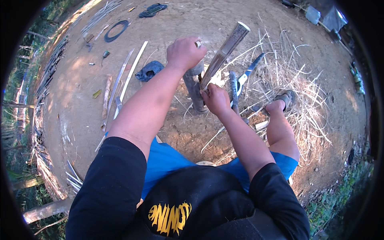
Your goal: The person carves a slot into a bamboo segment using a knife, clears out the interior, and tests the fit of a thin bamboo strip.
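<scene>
My left hand (186, 54) is closed in a fist above a short upright post (193, 90). A small pale round end pokes out of that fist; the rest of what it grips is hidden. My right hand (216, 99) has its fingers closed at the lower end of a brown split bamboo piece (226, 52), which leans up and away to the right with a pale cut top. Just right of this hand lie a dark long-handled tool (234, 91) and a saw-like tool (249, 73) with a bluish blade and a white-and-black handle.
Thin pale shavings (304, 92) heap on the right around my sandalled foot (285, 100). To the left lie long pale strips (132, 78), a dark cloth-like bundle (149, 71) and a black coil (116, 31). A pair of dark sandals (153, 10) rests farther off.
</scene>
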A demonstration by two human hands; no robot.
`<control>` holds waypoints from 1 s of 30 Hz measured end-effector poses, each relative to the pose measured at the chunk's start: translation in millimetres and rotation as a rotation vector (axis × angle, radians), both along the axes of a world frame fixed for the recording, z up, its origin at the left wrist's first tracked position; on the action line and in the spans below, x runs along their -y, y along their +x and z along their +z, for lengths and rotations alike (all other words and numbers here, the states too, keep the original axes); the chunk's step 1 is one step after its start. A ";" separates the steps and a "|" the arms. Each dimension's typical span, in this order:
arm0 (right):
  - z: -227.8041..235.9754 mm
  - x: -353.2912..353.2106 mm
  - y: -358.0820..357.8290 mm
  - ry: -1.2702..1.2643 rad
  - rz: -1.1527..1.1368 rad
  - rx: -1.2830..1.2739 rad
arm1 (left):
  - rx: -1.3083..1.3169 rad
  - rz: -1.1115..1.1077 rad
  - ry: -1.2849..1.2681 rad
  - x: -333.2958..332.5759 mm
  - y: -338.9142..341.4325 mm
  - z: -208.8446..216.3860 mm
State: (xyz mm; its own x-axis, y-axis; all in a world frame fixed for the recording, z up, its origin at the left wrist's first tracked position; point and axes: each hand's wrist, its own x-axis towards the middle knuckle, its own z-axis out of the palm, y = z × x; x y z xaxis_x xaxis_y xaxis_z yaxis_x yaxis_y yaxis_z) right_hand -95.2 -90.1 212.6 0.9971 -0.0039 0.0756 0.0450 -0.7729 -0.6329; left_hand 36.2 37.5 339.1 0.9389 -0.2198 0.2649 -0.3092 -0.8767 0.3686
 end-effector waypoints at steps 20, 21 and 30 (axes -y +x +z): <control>-125.8 22.8 -23.4 0.139 -0.152 -0.488 | -0.225 0.001 -0.091 -41.7 27.2 0.0; -130.4 20.5 -26.9 0.129 -0.153 -0.534 | -0.211 -0.001 -0.124 -54.6 29.9 -5.9; -152.9 -27.8 -14.9 0.143 -0.189 -0.510 | -0.093 -0.081 -0.191 -98.0 34.5 -26.9</control>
